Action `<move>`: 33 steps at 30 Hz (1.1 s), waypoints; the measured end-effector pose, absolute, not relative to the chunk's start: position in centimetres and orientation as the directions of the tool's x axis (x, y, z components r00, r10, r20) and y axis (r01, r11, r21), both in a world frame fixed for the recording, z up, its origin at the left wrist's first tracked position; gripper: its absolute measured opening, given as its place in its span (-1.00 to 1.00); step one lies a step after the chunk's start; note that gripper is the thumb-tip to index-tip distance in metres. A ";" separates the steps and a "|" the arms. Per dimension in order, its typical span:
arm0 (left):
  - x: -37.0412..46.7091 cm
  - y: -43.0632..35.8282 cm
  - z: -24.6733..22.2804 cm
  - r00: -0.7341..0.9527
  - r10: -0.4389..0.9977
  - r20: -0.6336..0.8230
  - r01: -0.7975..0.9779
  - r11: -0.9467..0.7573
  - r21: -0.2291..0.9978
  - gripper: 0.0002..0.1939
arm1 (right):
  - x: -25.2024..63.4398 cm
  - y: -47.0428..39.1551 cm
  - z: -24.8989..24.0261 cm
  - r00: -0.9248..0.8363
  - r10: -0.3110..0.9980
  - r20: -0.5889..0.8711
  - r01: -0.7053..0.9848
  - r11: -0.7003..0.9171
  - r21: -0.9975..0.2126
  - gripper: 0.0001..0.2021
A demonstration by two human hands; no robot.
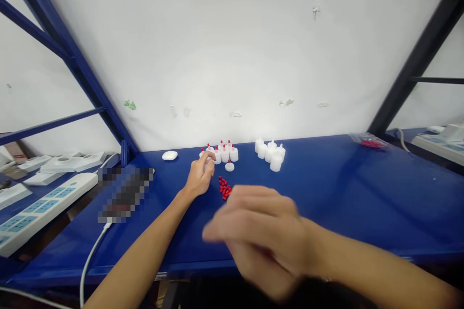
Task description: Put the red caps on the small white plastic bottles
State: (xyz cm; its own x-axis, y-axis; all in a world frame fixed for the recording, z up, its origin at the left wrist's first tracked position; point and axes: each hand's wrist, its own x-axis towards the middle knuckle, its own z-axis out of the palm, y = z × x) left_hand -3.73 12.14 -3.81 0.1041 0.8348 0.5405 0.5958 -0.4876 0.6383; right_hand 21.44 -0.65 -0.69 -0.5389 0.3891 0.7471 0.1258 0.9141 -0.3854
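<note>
My left hand [200, 175] reaches to the left end of a group of small white bottles with red tips [224, 155]. Its fingers and thumb curl around one of them, which they partly hide. Just in front of this group is a low round white piece with a red tip [229, 167]. A pile of tiny red caps [224, 189] lies on the blue table [344, 193] between my hands. Close to the camera, my right hand [264, 236] is blurred, with its fingers curled in; what they hold, if anything, is hidden.
Several white bottles without red tips [275, 160] stand right of centre. At the back right lies a clear bag of red pieces [371, 142]. To the left are a white case [169, 155], a pixelated dark object [126, 195] with a white cable [88, 263], and a power strip [47, 207].
</note>
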 end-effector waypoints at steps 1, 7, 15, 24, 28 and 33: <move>-3.5 12.0 -3.8 0.115 0.843 0.525 0.555 -0.493 0.670 -0.67 | 19.8 1.9 0.0 -0.621 0.284 0.731 0.107 0.954 -0.279 -0.73; -2.7 11.6 -3.9 0.078 0.876 0.476 0.346 -0.472 0.811 -0.54 | 14.6 11.6 0.1 -0.727 0.430 0.536 0.368 0.902 -0.225 -0.75; -2.7 11.8 -4.0 0.127 0.888 0.443 0.399 -0.454 0.797 -0.55 | 15.1 13.6 -1.6 -0.680 0.475 0.559 0.416 0.877 -0.241 -0.61; -4.7 12.9 -3.4 0.230 0.912 0.340 0.862 -0.353 0.364 -0.81 | 17.1 16.6 -2.9 -0.656 0.601 0.456 0.576 0.790 -0.213 -0.55; -5.4 12.8 -3.0 0.359 0.904 0.234 0.845 -0.421 0.331 -0.74 | 16.4 16.5 -3.5 -0.686 0.625 0.373 0.609 0.773 -0.174 -0.55; -5.5 12.7 -2.8 0.388 0.906 0.167 0.851 -0.422 0.311 -0.76 | 16.5 16.3 -3.5 -0.680 0.642 0.354 0.635 0.757 -0.153 -0.53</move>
State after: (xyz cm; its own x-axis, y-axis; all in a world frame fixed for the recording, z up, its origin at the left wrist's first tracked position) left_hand -5.49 12.73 -2.79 0.3884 0.9062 0.1674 0.8512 -0.4224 0.3114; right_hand 16.52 16.26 -3.47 -0.6801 0.6421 0.3537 0.6352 0.7570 -0.1531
